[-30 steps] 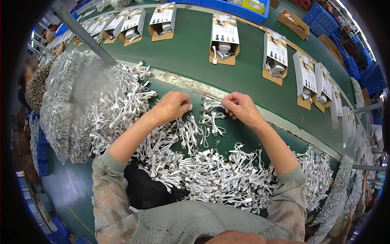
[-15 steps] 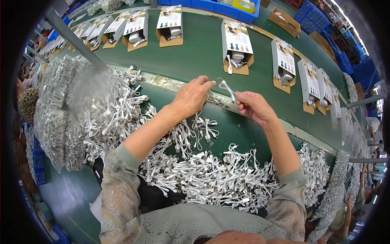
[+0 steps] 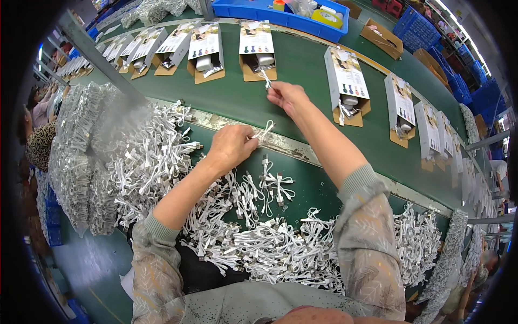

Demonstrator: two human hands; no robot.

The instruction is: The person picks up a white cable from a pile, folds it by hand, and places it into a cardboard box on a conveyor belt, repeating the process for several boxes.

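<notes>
A green conveyor belt [image 3: 302, 73] crosses the far side of a busy workshop, with a pale, worn rail [image 3: 294, 147] along its near edge. Over the belt, one short white cable [image 3: 266, 79] sits in the right hand [image 3: 288, 98], its far end at the open near end of a printed box [image 3: 256, 39]. That hand's thumb and fingers are pinched together on the cable, the arm stretched far forward. Nearer and to the left, the left hand [image 3: 233, 146] is curled, thumb and forefinger closed on a second cable [image 3: 266, 129] that sticks out to the right above the rail; whether it touches the rail I cannot tell. The two hands are well apart. Right of the left hand's wrist, a few loose cables [image 3: 276, 186] lie on the green surface; nearer the person spreads a wide pile of cables [image 3: 280, 248], and another heap [image 3: 145, 156] rises at left beside clear plastic bags [image 3: 81, 146]. More printed boxes [image 3: 348, 75] line the belt on both sides. Farther off stands a blue tray [image 3: 280, 20].
</notes>
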